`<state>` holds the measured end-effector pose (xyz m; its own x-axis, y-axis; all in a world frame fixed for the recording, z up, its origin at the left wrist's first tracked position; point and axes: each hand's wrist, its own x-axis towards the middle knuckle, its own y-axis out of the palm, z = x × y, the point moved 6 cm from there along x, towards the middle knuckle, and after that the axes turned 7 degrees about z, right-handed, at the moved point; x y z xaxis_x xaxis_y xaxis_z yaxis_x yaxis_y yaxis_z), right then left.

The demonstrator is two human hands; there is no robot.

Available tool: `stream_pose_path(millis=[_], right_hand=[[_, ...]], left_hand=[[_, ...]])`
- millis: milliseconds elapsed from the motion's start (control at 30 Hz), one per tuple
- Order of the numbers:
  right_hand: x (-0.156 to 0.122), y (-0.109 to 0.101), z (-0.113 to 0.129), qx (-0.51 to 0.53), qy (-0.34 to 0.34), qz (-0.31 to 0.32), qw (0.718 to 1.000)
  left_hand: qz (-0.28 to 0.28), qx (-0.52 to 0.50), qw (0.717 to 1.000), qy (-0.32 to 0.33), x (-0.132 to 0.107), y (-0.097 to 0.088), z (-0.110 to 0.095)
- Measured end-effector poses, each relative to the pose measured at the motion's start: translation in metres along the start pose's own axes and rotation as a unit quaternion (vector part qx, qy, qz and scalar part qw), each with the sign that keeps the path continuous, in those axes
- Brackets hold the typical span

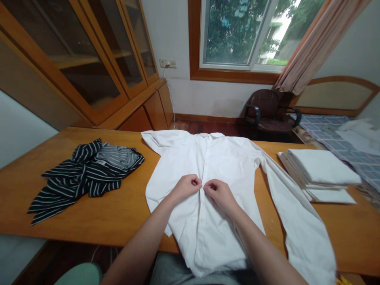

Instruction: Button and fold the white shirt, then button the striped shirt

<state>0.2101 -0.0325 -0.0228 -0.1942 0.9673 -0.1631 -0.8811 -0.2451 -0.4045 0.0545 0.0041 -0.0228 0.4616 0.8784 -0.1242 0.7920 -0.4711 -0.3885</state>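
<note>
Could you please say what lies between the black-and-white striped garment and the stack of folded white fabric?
In the head view, a white cloth shirt lies there, left hand and right hand at its front.

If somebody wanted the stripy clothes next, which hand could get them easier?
Probably the left hand: it's nearer the striped garment. The right hand is farther across the white shirt. Both seem to pinch its front.

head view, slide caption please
Left hand and right hand pinch the front of a white shirt on a table.
</note>
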Motion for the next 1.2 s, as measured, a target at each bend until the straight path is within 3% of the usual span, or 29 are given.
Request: stream_pose_path(millis=[1200], right_hand=[[0.0023, 0.0015, -0.0009, 0.025, 0.056, 0.025, 0.998]], left_hand=[[-0.016, -0.015, 0.999, 0.026, -0.0061, -0.0013, -0.0067]])
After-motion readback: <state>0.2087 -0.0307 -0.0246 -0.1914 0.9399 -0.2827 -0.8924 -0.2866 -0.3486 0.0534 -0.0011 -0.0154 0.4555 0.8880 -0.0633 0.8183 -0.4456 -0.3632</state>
